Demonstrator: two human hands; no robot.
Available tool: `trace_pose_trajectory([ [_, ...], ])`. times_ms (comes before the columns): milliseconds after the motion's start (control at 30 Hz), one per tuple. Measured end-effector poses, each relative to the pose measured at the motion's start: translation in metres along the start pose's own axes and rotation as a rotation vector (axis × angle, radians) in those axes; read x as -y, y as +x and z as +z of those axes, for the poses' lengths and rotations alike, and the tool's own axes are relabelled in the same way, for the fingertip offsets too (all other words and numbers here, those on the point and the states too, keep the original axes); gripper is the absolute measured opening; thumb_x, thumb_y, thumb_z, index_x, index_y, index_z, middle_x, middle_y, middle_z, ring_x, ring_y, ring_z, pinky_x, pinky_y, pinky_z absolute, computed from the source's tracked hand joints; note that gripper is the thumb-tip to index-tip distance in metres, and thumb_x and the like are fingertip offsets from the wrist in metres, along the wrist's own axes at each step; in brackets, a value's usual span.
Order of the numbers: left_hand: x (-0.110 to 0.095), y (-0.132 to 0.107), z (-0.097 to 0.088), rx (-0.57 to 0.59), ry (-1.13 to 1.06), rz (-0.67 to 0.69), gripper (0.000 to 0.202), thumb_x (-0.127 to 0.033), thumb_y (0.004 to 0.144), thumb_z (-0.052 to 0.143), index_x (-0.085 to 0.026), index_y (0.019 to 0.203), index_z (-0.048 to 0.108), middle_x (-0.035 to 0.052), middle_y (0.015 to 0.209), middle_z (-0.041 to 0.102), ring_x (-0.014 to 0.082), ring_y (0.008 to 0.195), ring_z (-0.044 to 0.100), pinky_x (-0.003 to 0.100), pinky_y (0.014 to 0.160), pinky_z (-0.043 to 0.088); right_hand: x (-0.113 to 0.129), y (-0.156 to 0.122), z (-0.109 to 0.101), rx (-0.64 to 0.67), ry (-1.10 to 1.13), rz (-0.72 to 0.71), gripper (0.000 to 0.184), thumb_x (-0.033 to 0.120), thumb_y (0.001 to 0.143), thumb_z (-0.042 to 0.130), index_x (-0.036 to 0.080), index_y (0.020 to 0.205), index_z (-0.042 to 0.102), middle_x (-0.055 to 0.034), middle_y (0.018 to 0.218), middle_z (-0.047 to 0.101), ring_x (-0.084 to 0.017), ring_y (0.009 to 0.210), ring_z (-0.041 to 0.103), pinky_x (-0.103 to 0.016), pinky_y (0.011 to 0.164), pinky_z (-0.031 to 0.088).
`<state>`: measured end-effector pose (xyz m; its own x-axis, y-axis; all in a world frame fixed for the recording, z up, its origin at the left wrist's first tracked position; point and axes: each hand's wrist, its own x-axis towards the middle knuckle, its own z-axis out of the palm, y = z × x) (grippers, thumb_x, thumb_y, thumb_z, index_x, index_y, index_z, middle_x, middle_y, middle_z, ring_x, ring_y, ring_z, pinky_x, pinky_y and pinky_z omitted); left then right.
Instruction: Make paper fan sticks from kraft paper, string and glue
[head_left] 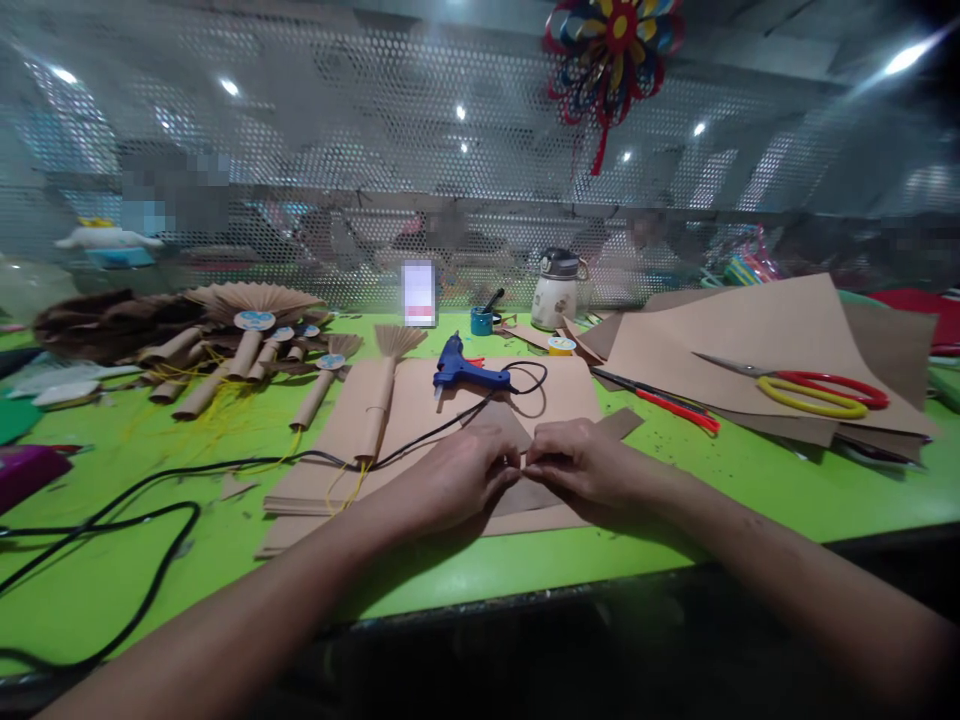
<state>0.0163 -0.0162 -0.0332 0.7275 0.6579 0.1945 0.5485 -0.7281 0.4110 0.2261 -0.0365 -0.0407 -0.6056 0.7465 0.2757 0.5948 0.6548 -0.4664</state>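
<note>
My left hand (480, 465) and my right hand (574, 458) meet almost fingertip to fingertip, both pinched closed on a piece of brown paper (531, 497). The fingers hide much of its edge. Under it lies a stack of tan kraft paper sheets (562, 385). Just beyond my hands a blue glue gun (465, 370) rests on the stack, its black cord trailing left. To the left of the glue gun lies a rolled paper tube with a pleated fan top (379, 400) and yellow string at its lower end. A darker paper strip (621, 424) sits beyond my right hand.
Scissors with red and yellow handles (821, 390) lie on large kraft sheets (720, 330) at right, near red-handled tweezers or a similar tool (675, 400). Several finished paper fans (251, 340) are heaped left. A bottle (556, 290), blue jar (481, 320) and lit phone (418, 292) stand behind. The black cord (225, 463) crosses the green table.
</note>
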Motion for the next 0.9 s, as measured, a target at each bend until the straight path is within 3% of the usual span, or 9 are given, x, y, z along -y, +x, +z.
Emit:
trace_pose_trajectory([
  [133,0.0025,0.0007,0.0031,0.002,0.035,0.029,0.019,-0.030,0.090,0.048,-0.019,0.080,0.060,0.0029,0.078,0.060,0.0163,0.072,0.052,0.027,0.063,0.036,0.0031,-0.0004,-0.0001,-0.028,-0.073,-0.089,0.019,0.023,0.093,0.051,0.015,0.082,0.063,-0.0056,0.081,0.061,-0.015,0.076,0.052,-0.026,0.067,0.039],
  [367,0.0024,0.0012,0.0060,-0.013,0.045,0.058,0.015,-0.025,0.090,0.048,-0.019,0.084,0.060,0.0032,0.083,0.058,0.0163,0.075,0.052,0.028,0.064,0.037,-0.0015,-0.0003,0.0013,-0.033,-0.012,-0.172,0.016,0.018,0.093,0.049,0.015,0.085,0.063,-0.0068,0.087,0.060,-0.016,0.083,0.053,-0.026,0.071,0.043],
  [667,0.0040,0.0005,0.0068,-0.012,0.061,0.077,0.015,-0.021,0.089,0.047,-0.018,0.078,0.056,0.0024,0.079,0.056,0.0151,0.071,0.049,0.027,0.061,0.035,-0.0007,-0.0024,-0.0010,0.001,-0.053,-0.156,0.016,0.013,0.092,0.047,0.015,0.082,0.060,-0.0064,0.085,0.056,-0.015,0.078,0.050,-0.025,0.066,0.041],
  [900,0.0035,-0.0010,0.0001,0.028,0.052,0.058,0.014,-0.019,0.088,0.047,-0.018,0.077,0.055,0.0028,0.080,0.056,0.0152,0.073,0.051,0.027,0.064,0.037,-0.0027,-0.0075,-0.0056,0.053,-0.095,-0.059,0.013,0.012,0.090,0.048,0.016,0.080,0.055,-0.0042,0.082,0.054,-0.014,0.075,0.048,-0.024,0.064,0.039],
])
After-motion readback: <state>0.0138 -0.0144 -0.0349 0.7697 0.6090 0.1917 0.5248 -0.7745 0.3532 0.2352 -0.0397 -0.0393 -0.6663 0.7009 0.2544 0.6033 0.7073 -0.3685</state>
